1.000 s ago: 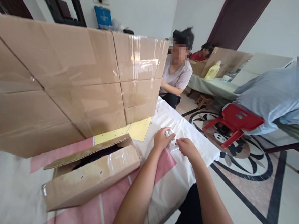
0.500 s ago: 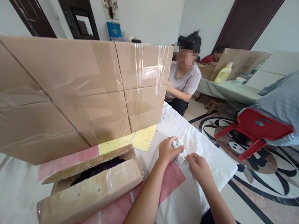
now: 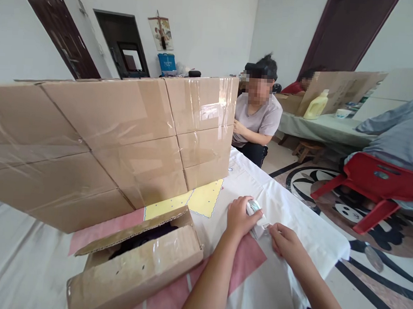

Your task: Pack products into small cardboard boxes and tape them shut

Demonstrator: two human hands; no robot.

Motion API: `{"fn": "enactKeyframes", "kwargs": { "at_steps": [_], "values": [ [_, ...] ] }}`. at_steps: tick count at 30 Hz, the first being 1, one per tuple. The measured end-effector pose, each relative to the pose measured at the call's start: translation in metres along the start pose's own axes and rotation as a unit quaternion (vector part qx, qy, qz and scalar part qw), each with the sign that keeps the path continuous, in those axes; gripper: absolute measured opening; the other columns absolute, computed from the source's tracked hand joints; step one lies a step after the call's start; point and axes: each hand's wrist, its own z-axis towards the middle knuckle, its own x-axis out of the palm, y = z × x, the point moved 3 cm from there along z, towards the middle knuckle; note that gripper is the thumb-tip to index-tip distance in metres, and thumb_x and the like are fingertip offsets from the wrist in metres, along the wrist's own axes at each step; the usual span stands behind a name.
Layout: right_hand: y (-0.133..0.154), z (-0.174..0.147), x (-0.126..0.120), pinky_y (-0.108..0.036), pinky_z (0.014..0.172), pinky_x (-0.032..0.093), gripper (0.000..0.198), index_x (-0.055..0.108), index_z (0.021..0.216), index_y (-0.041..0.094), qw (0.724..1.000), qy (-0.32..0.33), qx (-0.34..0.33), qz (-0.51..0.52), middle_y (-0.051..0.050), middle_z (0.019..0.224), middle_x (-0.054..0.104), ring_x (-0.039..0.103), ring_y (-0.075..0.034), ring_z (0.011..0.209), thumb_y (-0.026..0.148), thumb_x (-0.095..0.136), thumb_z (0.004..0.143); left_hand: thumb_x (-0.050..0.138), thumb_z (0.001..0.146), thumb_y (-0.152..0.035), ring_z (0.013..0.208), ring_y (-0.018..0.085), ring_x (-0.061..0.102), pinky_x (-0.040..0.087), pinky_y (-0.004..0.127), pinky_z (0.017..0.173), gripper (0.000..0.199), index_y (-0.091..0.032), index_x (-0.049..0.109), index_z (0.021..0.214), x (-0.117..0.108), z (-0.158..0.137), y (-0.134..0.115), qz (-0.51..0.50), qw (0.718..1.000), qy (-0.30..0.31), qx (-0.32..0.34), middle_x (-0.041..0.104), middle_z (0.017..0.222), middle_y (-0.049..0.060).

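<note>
On the cloth-covered table [image 3: 279, 271], a small white box [image 3: 259, 229] with a pale green printed patch lies under my left hand [image 3: 239, 217]. The fingers of that hand are wrapped round the box's far side, with the thumb across its top. At the near right end of the box, my right hand [image 3: 284, 241] is closed in a pinch. Its fingertips touch what looks like the box's end edge or flap, too small to make out clearly. Left of my forearms sits an open cardboard box [image 3: 139, 271] with something dark inside.
A tall wall of taped cardboard [image 3: 134, 136] stands across the table's far side. Beyond its right end a person [image 3: 256, 115] crouches. To the right are a red plastic chair [image 3: 383, 177] with a seated person, and another table carrying a yellow bottle [image 3: 316, 105].
My view has shifted, so the scene sits lower and further right. Both hands keep their places on the white box, and the right fingertips remain at its end.
</note>
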Motion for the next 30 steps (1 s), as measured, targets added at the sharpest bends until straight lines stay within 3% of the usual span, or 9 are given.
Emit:
{"fn": "enactKeyframes", "kwargs": {
  "at_steps": [6,11,17,24,30],
  "values": [
    [0.000,0.000,0.001,-0.026,0.048,0.026,0.046,0.040,0.060,0.025,1.000,0.002,0.002,-0.009,0.006,0.041,0.042,0.033,-0.009,0.042,0.065,0.053,0.080,0.075,0.081,-0.045,0.114,0.025,0.063,0.043,0.041,0.106,0.041,-0.030,0.064,0.117,-0.001,0.001,0.002,0.021,1.000,-0.002,-0.002,0.070,0.119,0.000],
    [-0.003,-0.001,0.001,-0.026,0.049,0.025,0.049,0.041,0.062,0.023,1.000,0.002,-0.009,-0.009,0.005,0.046,0.043,0.032,-0.009,0.045,0.064,0.056,0.084,0.072,0.084,-0.051,0.120,0.026,0.061,0.041,0.041,0.108,0.045,-0.030,0.062,0.122,0.001,0.000,0.008,0.032,0.999,0.010,0.004,0.069,0.125,0.002],
    [-0.004,-0.005,-0.001,-0.025,0.048,0.019,0.047,0.040,0.068,0.023,0.996,0.064,0.014,0.057,0.006,0.048,0.039,0.029,-0.008,0.046,0.059,0.059,0.090,0.070,0.086,-0.051,0.123,0.028,0.058,0.039,0.043,0.110,0.046,-0.029,0.060,0.125,0.000,-0.003,0.008,0.022,1.000,0.018,-0.005,0.067,0.128,0.003],
    [-0.003,-0.008,-0.001,-0.023,0.046,0.017,0.049,0.041,0.070,0.022,0.994,0.065,0.005,0.085,0.009,0.049,0.035,0.025,-0.007,0.044,0.065,0.059,0.085,0.073,0.083,-0.047,0.115,0.026,0.062,0.043,0.040,0.105,0.042,-0.030,0.063,0.120,-0.001,-0.005,0.005,0.022,1.000,-0.008,0.001,0.070,0.120,0.002],
    [-0.010,-0.010,-0.002,-0.023,0.044,0.012,0.046,0.042,0.069,0.023,0.996,0.057,0.042,0.053,0.010,0.048,0.033,0.021,-0.006,0.043,0.063,0.063,0.077,0.074,0.081,-0.045,0.113,0.025,0.063,0.042,0.043,0.106,0.041,-0.029,0.064,0.118,0.001,-0.004,0.003,0.010,1.000,-0.018,-0.015,0.070,0.117,0.001]
  ]
}}
